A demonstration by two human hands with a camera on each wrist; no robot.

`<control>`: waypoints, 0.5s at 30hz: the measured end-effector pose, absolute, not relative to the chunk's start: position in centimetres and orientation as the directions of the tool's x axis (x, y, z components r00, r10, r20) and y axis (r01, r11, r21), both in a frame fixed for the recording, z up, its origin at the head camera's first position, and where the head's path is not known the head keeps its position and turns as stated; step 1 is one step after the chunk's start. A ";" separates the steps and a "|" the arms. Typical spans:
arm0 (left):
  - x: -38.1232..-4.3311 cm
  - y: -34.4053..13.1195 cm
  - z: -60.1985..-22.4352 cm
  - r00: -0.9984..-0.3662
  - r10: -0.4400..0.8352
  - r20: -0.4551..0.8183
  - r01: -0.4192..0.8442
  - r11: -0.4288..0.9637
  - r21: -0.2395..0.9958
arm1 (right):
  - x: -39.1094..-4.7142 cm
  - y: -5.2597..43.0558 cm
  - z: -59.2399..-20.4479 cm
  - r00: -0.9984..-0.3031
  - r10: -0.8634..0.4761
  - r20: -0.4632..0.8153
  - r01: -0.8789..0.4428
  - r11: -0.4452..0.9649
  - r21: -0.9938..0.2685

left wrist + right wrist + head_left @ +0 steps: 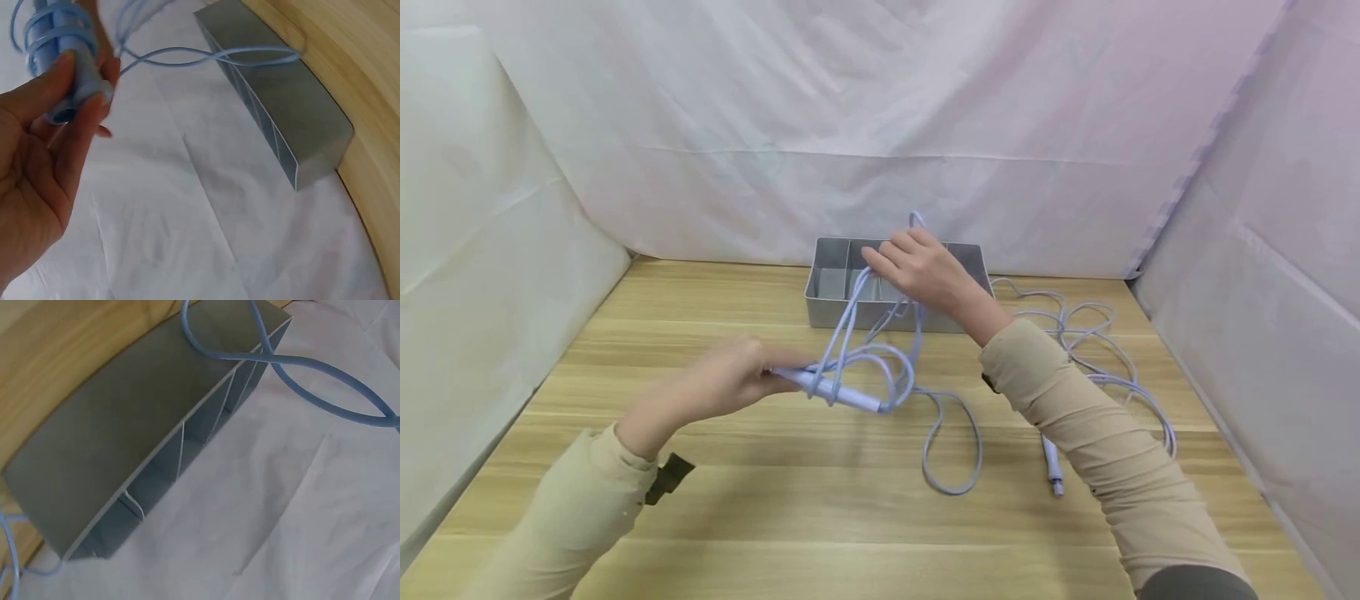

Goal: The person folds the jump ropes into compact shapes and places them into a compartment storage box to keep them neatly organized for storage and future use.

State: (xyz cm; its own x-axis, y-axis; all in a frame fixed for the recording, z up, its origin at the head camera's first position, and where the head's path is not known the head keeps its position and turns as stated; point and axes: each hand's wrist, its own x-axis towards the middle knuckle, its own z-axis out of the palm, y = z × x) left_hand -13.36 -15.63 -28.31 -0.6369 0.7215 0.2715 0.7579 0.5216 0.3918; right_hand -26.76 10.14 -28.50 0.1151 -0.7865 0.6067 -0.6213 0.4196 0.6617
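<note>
My left hand (730, 379) pinches the two pale-blue handles (853, 397) of a jump rope side by side. In the left wrist view, turns of the cord (59, 31) are wound round both handles, with the thumb and fingers at their lower ends. My right hand (925, 267), raised in front of the grey box, grips the cord (847, 312) with curled fingers. Loose loops (951, 492) of this cord hang down towards the table. The right wrist view holds crossing strands of cord (312, 362) but no fingers.
The grey divided box (895, 317) stands at the back of the wooden table (760, 500). To the right lies more tangled cord (1101, 333), with a pale-blue handle (1051, 462) partly behind my right sleeve. White cloth (850, 192) hangs behind and at both sides.
</note>
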 end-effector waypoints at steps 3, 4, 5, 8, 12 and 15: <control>-13.6 -15.1 -28.5 -0.649 0.672 0.357 0.734 0.429 0.527 | -27.2 9.5 -29.4 0.029 -0.757 0.653 -0.689 0.459 0.562; -13.7 -14.9 -28.6 -0.652 0.650 0.390 0.728 0.396 0.559 | -27.2 9.3 -29.6 -0.004 -0.745 0.667 -0.712 0.471 0.521; -13.9 -14.7 -28.7 -0.653 0.624 0.428 0.728 0.365 0.580 | -27.2 9.1 -29.9 -0.043 -0.735 0.677 -0.731 0.485 0.480; -14.3 -14.1 -28.9 -0.667 0.512 0.540 0.727 0.292 0.621 | -27.0 8.3 -30.7 -0.176 -0.719 0.672 -0.775 0.522 0.356; -15.0 -13.5 -29.1 -0.701 0.297 0.648 0.712 0.260 0.652 | -25.8 7.1 -31.6 -0.308 -0.744 0.594 -0.753 0.572 0.326; -15.7 -13.3 -29.5 -0.721 0.124 0.682 0.688 0.239 0.685 | -24.5 6.1 -31.9 -0.360 -0.759 0.543 -0.732 0.590 0.340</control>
State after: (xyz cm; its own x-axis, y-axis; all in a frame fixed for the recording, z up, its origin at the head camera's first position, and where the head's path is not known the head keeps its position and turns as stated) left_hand -15.71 -13.27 -29.46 -0.7211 0.1238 0.6816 0.6884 0.2387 0.6849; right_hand -24.55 6.13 -31.93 -0.3597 -0.7589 0.5428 -0.7322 0.5902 0.3399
